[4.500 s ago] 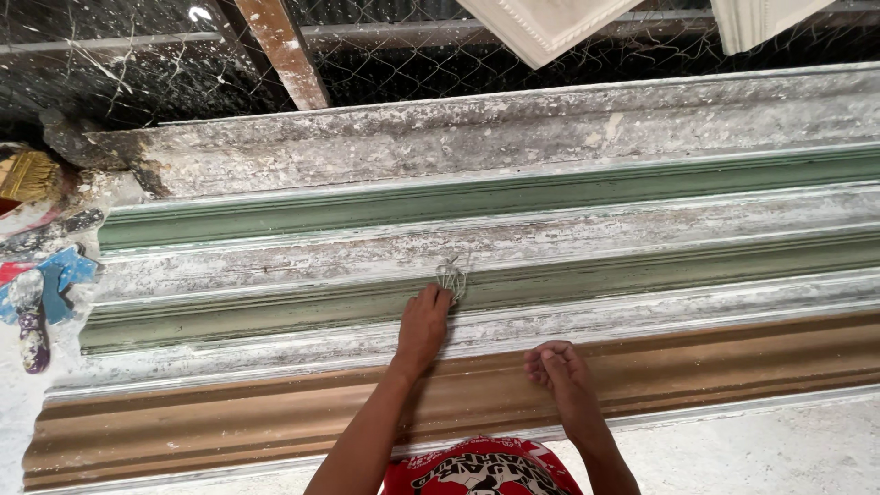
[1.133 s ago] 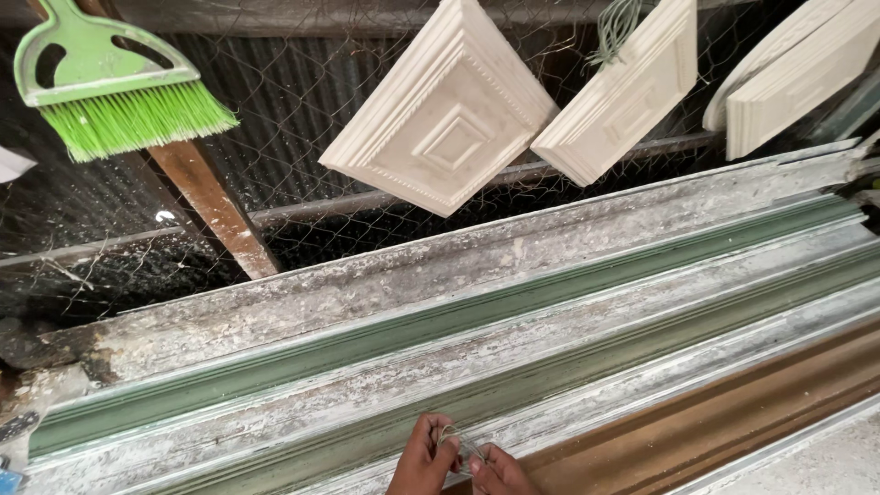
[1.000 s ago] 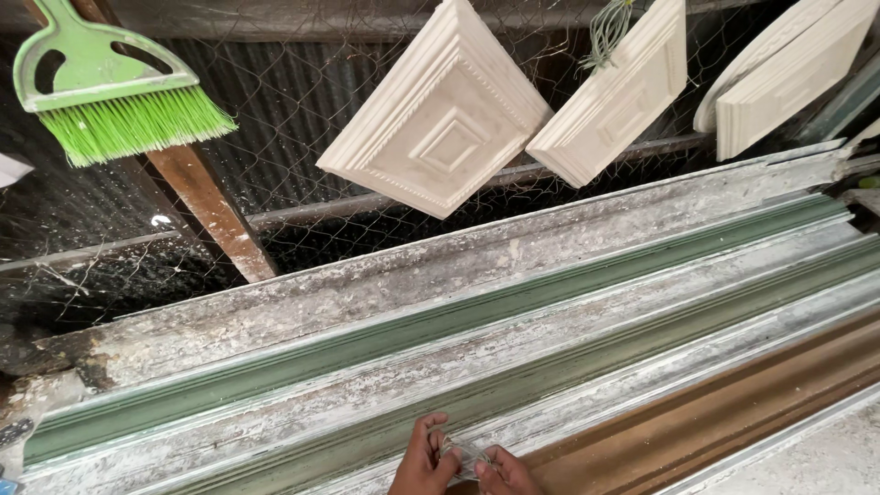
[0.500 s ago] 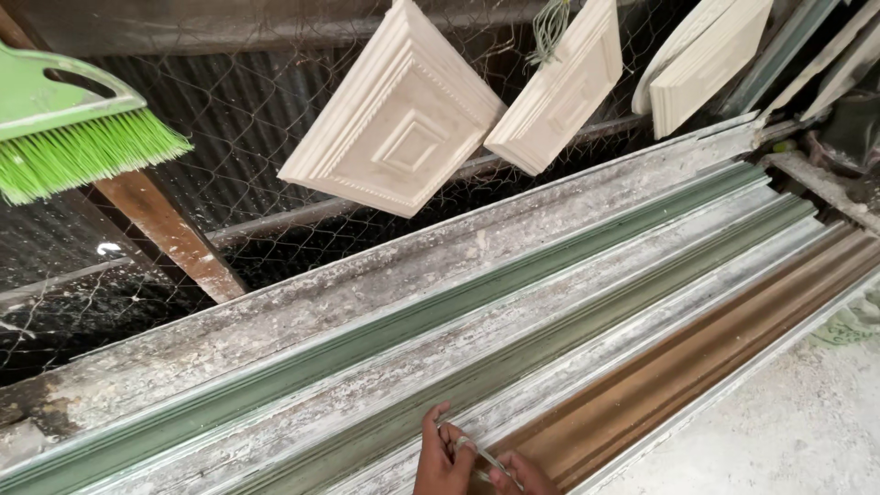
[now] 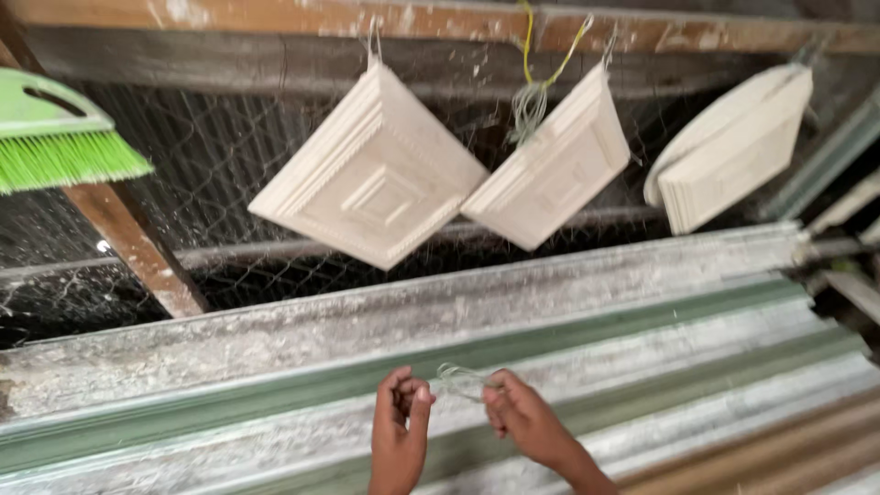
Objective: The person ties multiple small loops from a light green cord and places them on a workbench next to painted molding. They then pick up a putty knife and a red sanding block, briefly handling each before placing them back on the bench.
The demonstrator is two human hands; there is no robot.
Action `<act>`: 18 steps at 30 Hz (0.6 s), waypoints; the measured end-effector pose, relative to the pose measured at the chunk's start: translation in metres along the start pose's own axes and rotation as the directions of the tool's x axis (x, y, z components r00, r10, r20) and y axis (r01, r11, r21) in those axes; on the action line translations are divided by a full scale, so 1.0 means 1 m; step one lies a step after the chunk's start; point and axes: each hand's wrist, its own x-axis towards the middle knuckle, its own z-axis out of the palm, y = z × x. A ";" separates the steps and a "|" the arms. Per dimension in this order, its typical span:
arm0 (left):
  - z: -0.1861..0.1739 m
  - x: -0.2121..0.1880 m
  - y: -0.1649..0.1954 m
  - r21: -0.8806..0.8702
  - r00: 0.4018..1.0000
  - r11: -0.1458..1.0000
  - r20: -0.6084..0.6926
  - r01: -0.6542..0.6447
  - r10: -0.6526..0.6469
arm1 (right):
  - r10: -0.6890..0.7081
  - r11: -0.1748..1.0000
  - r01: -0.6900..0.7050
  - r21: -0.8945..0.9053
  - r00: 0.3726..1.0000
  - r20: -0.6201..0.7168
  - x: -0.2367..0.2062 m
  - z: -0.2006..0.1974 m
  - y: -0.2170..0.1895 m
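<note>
Hands raised; wire loop [image 5: 461, 379] between both hands' fingers [image 5: 414, 396].

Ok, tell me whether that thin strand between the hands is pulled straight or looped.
Looped. The pale strand curls in slack loops between the left hand and right hand, both pinching its ends above the green moulding.

Above the long moulds [image 5: 477, 321]: three hanging panels [image 5: 376, 179] along the wire mesh [image 5: 229, 183]; brush [image 5: 55, 137] at left edge; both hands [image 5: 399, 431] before the moulds.
</note>
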 end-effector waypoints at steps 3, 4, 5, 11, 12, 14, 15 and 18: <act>0.033 0.003 -0.018 0.102 0.993 0.989 -0.070 0.104 -0.097 | -0.117 0.993 0.115 -0.020 0.989 -0.091 0.047 -0.060 -0.040; 0.041 0.005 -0.026 0.148 0.983 0.974 -0.088 0.173 -0.162 | -0.174 0.985 0.174 -0.009 0.975 -0.138 0.064 -0.076 -0.058; 0.048 0.006 -0.033 0.209 0.962 0.941 -0.116 0.265 -0.245 | -0.235 0.971 0.238 -0.005 0.955 -0.179 0.085 -0.092 -0.080; 0.055 -0.006 -0.037 0.424 0.769 0.644 -0.276 0.636 -0.577 | -0.620 0.730 0.670 0.135 0.733 -0.280 0.206 -0.127 -0.209; 0.055 -0.005 -0.033 0.435 0.751 0.617 -0.291 0.656 -0.593 | -0.634 0.704 0.691 0.164 0.716 -0.293 0.222 -0.128 -0.225; 0.055 -0.008 -0.025 0.447 0.727 0.580 -0.314 0.681 -0.611 | -0.625 0.676 0.700 0.230 0.710 -0.325 0.246 -0.128 -0.245; 0.057 -0.009 -0.023 0.450 0.720 0.570 -0.321 0.688 -0.615 | -0.609 0.673 0.692 0.262 0.718 -0.336 0.257 -0.128 -0.252; 0.058 -0.010 -0.029 0.455 0.700 0.540 -0.345 0.708 -0.626 | -0.540 0.670 0.642 0.372 0.766 -0.350 0.279 -0.125 -0.250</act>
